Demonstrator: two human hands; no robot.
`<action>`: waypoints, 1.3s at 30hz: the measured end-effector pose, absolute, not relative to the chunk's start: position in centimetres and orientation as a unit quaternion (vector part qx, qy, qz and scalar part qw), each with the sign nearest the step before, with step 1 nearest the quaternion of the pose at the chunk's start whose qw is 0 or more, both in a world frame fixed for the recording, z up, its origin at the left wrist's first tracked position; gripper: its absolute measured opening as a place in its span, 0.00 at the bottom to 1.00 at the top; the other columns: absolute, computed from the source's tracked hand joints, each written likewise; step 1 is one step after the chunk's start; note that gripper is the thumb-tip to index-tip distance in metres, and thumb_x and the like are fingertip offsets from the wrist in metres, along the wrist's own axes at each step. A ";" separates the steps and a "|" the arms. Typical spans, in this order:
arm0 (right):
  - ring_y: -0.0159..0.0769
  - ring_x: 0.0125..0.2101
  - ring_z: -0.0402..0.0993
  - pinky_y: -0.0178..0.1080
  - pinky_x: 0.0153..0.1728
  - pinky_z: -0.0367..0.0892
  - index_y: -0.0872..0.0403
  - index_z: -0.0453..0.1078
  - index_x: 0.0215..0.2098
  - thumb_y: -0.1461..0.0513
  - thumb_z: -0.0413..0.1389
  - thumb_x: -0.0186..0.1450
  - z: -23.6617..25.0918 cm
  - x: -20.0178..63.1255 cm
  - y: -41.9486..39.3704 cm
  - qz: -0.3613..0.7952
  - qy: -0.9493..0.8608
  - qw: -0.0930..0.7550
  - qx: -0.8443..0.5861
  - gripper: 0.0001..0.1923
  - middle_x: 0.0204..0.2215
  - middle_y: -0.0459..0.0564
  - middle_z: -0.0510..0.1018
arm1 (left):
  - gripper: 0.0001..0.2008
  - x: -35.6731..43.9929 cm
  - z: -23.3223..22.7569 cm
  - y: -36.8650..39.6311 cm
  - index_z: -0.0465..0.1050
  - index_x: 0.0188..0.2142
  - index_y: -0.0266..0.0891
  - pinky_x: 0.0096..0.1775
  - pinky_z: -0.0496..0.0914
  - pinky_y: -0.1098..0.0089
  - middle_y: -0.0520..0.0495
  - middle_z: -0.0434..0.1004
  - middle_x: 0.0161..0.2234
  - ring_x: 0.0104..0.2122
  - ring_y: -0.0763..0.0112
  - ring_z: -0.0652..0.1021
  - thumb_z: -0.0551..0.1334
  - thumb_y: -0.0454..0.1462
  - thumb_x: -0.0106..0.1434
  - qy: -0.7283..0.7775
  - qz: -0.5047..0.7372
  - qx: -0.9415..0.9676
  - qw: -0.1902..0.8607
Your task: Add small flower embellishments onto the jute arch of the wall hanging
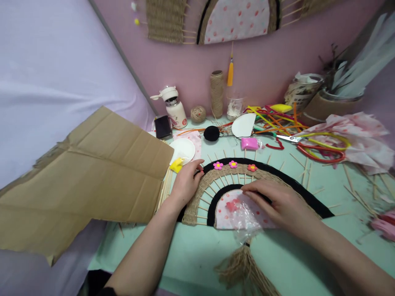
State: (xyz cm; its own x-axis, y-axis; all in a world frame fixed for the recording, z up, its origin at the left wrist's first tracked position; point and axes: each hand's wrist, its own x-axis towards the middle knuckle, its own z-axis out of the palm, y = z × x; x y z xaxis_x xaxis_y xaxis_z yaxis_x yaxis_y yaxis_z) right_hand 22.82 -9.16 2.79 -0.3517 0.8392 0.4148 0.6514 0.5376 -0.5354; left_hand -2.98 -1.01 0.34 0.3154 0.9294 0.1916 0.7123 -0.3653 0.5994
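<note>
A half-round fan-shaped woven piece (189,211) lies on the table, with a black outer band, woven twine, thin sticks, a black inner arch and spotted pink fabric. Three small clay flowers (233,164) sit along its top. My left hand (187,183) is at the upper left of the black band, fingers curled close together; what they pinch is hidden. Over the inner arch, my right hand (277,201) has thumb and fingertips pressed together; anything between them is too small to make out. Beneath it a clear plastic wrapper (247,224) with a pinkish-red lump (233,205) rests on the fabric.
Cardboard (117,176) leans at the left. A twine tassel (247,265) hangs at the front. Behind are a white bottle (176,113), a twine spool (217,94), a pink clay packet (249,143) and scissors (290,139). Loose sticks (354,193) lie right.
</note>
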 end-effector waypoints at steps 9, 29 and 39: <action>0.35 0.33 0.80 0.38 0.34 0.74 0.53 0.73 0.39 0.64 0.49 0.70 2.9 22.9 -9.3 0.120 -0.822 0.324 -0.453 0.10 0.33 0.49 0.83 | 0.19 -3.0 0.3 -1.1 0.69 0.55 0.40 0.49 0.70 0.62 0.47 0.79 0.42 0.44 0.63 0.77 0.61 0.32 0.64 0.530 0.212 0.801 0.182; 0.37 0.33 0.80 0.40 0.34 0.73 0.52 0.72 0.39 0.64 0.48 0.70 3.0 22.9 -9.2 0.122 -0.826 0.314 -0.453 0.10 0.34 0.49 0.83 | 0.21 -2.9 0.5 -1.1 0.66 0.57 0.42 0.49 0.70 0.62 0.47 0.80 0.43 0.45 0.64 0.78 0.59 0.31 0.64 0.524 0.231 0.792 0.210; 0.37 0.34 0.80 0.40 0.34 0.73 0.51 0.73 0.39 0.63 0.48 0.71 2.9 22.7 -9.3 0.140 -0.821 0.306 -0.460 0.11 0.34 0.49 0.83 | 0.18 -2.9 0.0 -1.1 0.68 0.55 0.42 0.47 0.70 0.64 0.48 0.81 0.40 0.43 0.66 0.79 0.58 0.32 0.66 0.530 0.268 0.771 0.230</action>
